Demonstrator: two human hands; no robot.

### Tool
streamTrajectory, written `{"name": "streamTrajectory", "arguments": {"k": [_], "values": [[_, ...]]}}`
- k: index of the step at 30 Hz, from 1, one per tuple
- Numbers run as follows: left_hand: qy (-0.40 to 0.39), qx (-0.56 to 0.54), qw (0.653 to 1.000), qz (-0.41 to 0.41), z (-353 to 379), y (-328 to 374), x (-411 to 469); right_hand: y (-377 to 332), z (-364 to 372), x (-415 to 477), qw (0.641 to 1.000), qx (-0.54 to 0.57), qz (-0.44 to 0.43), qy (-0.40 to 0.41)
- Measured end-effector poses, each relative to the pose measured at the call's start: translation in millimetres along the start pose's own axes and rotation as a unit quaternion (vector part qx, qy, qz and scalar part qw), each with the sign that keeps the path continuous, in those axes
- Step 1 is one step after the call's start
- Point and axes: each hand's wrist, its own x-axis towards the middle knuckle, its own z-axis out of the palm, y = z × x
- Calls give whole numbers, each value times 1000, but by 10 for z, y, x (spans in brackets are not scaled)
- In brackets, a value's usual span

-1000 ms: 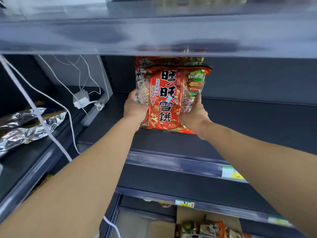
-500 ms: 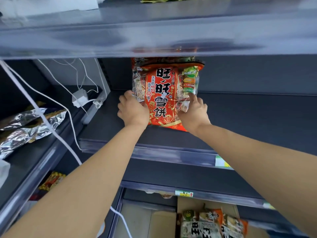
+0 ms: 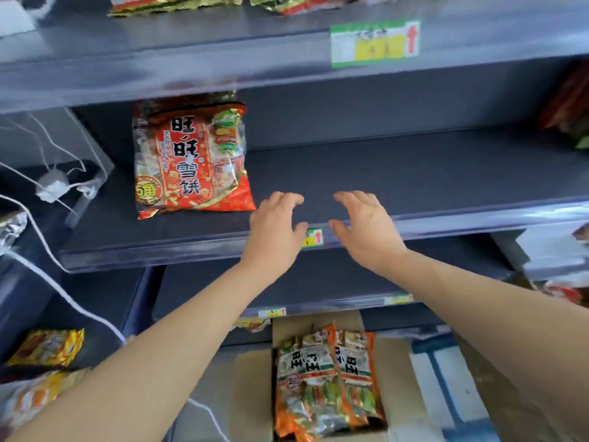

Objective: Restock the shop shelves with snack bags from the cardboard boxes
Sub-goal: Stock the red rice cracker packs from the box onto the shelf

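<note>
Dark grey shop shelving fills the view, and the middle shelf [image 3: 414,173] is mostly bare. Over its front edge the fingers [image 3: 287,199] of the left hand [image 3: 274,228] are loosely spread and a little curled, holding nothing. Those of the right hand [image 3: 366,231] are the same, relaxed and empty. The palms turn partly toward each other with a gap between them, above a small price tag [image 3: 314,237] on the shelf lip.

Just beside the left hand, not touching it, a red snack bag [image 3: 191,161] stands upright near the left end of the shelf. Its printed face points outward, I'd guess so shoppers can read it, and it looks placed there to start a row that runs rightward across the bare space.

Further down, an open cardboard box [image 3: 251,378] sits on the floor almost directly beneath the hands. More snack bags [image 3: 328,378], orange and green, are packed in it on edge. It seems parked there so each bag is a short reach down and back up. With one bag shelved and many boxed, the restocking looks barely begun.
</note>
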Motion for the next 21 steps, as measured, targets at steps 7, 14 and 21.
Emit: {"name": "streamTrajectory", "arguments": {"k": [7,14,21], "values": [[-75,-17,988,136,719,1669,-237,1402,-1046,-1050,993,-62,83,61],[-183,-58,960,203,1739,3303,-692,2850,-1887,-2230,970,-100,216,55],[-338,-5,926,171,2796,3884,-1015,3805,-1919,-2737,941,-100,320,-41]]}}
